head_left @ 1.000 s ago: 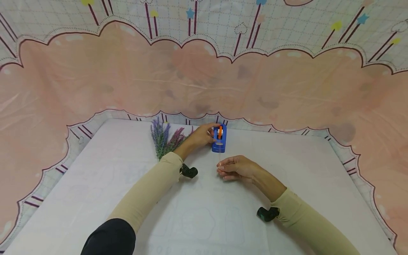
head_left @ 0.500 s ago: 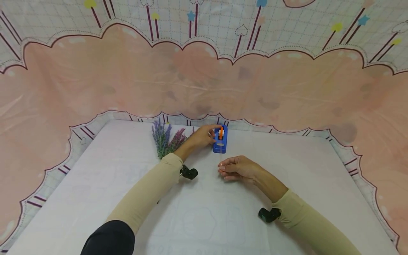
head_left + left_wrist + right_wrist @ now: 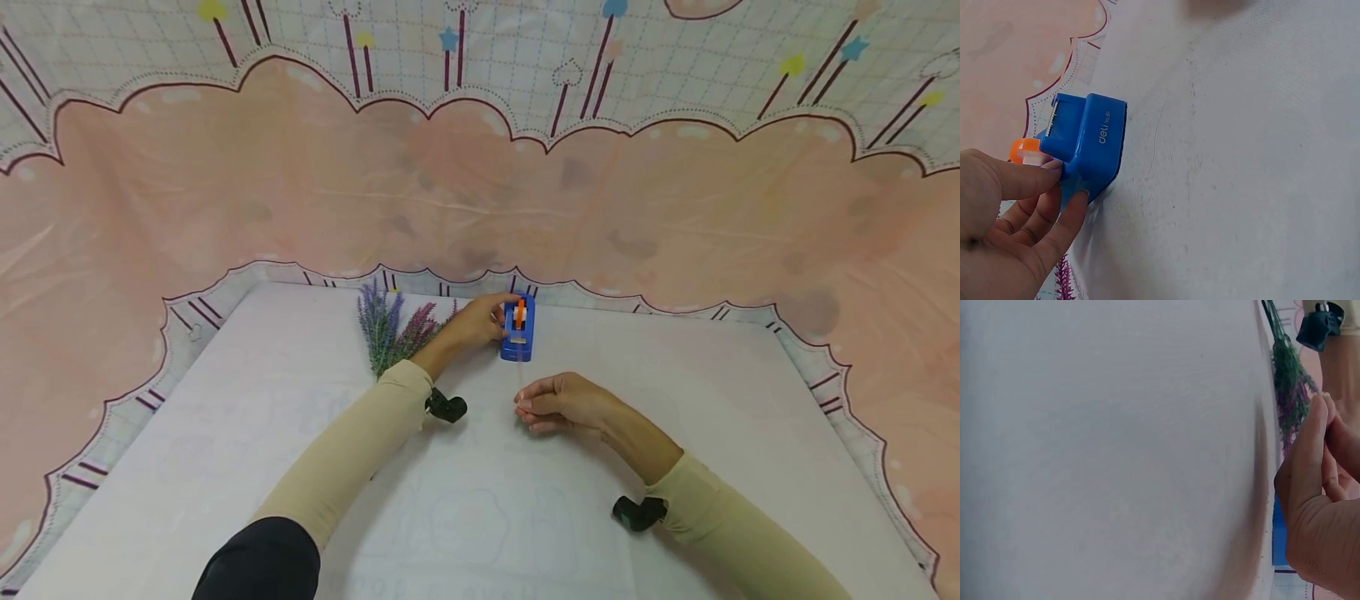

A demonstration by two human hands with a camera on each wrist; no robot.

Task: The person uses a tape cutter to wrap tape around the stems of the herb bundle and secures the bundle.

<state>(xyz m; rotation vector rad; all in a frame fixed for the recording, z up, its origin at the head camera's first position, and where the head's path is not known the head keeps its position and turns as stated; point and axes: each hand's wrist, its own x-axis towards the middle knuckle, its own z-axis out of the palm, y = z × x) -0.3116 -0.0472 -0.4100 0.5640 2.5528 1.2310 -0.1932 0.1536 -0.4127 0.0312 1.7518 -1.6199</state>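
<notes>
A blue tape dispenser (image 3: 517, 346) with an orange hub stands near the far edge of the white table. My left hand (image 3: 476, 322) grips its side; in the left wrist view the thumb and fingers of that hand (image 3: 1022, 212) curl against the blue body, below the serrated cutter. Nearer to me, my right hand (image 3: 568, 405) pinches the end of a clear strip of tape (image 3: 521, 377) that runs out of the dispenser's front. The right wrist view has the thumb and fingertips of the right hand (image 3: 1310, 487) pressed together, the tape itself too faint to make out there.
Artificial lavender sprigs (image 3: 382, 325), purple and pink, lie left of the dispenser, partly behind the left forearm. A patterned peach and white cloth (image 3: 480, 200) hangs behind the white table surface (image 3: 465, 517).
My right hand has drawn slightly toward me and to the right, and the tape strip between it and the dispenser has lengthened. The left hand and dispenser keep their place.
</notes>
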